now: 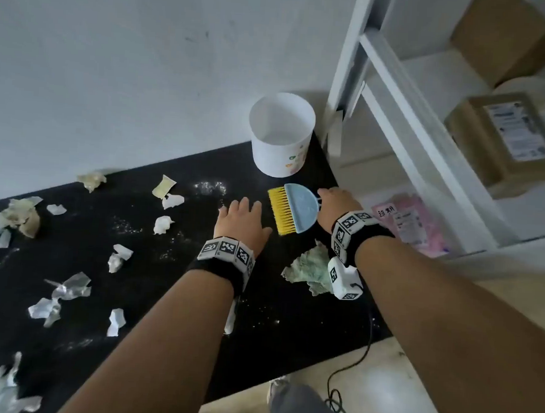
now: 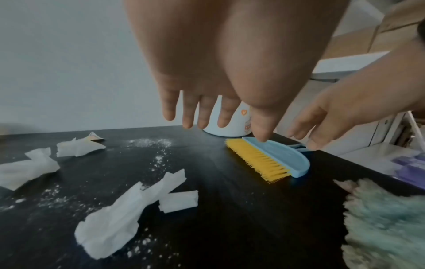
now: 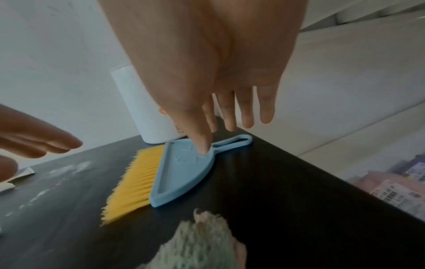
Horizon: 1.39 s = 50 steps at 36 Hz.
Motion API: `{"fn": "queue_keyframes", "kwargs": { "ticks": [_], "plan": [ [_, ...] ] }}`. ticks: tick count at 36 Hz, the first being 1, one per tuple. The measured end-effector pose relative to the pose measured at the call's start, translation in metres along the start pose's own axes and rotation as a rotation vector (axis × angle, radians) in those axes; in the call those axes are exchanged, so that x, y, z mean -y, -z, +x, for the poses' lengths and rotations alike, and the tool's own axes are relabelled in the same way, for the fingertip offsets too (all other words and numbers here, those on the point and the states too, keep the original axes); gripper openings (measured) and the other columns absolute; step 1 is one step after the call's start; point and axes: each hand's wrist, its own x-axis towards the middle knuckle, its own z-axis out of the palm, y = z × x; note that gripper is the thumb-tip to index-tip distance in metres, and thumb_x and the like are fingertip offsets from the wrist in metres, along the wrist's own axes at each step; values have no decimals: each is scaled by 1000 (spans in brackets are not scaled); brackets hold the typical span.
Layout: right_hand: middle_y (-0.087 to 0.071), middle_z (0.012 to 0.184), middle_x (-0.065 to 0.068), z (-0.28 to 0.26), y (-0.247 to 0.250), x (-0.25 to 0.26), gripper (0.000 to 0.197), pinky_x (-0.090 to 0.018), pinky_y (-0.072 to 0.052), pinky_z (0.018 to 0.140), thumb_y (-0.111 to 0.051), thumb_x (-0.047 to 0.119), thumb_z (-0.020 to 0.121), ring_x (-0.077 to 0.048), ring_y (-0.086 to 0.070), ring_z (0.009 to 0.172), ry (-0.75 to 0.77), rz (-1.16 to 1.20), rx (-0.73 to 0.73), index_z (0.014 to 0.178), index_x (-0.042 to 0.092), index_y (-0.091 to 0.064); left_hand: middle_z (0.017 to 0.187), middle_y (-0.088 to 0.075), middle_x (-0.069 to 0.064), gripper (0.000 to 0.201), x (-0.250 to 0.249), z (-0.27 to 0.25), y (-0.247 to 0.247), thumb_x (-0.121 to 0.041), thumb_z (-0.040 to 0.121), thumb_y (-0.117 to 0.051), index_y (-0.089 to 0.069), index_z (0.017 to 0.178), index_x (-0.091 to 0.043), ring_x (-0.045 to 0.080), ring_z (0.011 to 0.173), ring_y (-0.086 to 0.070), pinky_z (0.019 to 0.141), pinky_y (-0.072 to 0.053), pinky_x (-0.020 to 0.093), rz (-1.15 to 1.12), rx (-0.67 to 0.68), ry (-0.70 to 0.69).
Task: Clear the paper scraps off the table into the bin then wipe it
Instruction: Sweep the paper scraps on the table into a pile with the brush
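A small blue brush with yellow bristles lies flat on the black table in front of the white bin. My right hand hovers over the brush's handle end with straight, spread fingers, the thumb tip close above the blue back. Just left of the bristles, my left hand floats above the table, fingers straight, holding nothing. White and yellowish paper scraps are strewn over the table's left half. A green-beige cloth lies near the right edge.
White powder specks dust the dark table top. A white shelf unit with cardboard boxes stands right of the table. A pink package lies on a low shelf. A black cable trails on the floor.
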Motion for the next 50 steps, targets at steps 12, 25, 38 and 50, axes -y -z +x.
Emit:
{"fn": "queue_keyframes", "kwargs": {
  "ticks": [12, 25, 38, 50],
  "plan": [
    [-46, 130, -10, -8, -13, 8, 37, -39, -45, 91, -54, 9, 91, -31, -42, 123, -21, -95, -52, 127, 11, -46, 154, -28, 8, 63, 11, 7, -3, -46, 96, -46, -27, 149, -16, 27, 143, -25, 118, -21, 44, 9, -9, 49],
    [-59, 114, -14, -23, -9, 32, 36, -37, -48, 76, -55, 21, 91, -29, -58, 99, -45, 52, 28, 123, 8, -44, 154, -27, 9, 61, 34, -15, -6, -46, 96, -44, -30, 147, -16, 27, 143, -23, 118, -20, 43, -20, -46, 104],
    [-63, 109, -13, -46, 52, 100, 18, -35, -48, 85, -50, 10, 91, -32, -60, 103, 132, 222, -247, 105, 6, -60, 155, -24, 9, 59, 73, -49, 9, -43, 96, -45, -31, 146, -16, 26, 143, -21, 118, -20, 43, -63, -128, 192],
    [-59, 107, -17, -62, 18, 139, 32, -30, -35, 69, -45, 25, 99, -31, -60, 96, 186, 135, -309, 102, 0, -64, 150, -32, 8, 51, 109, -87, -10, -43, 96, -47, -40, 139, -17, 26, 139, -29, 116, -25, 42, -86, -164, 270]
  ]
}}
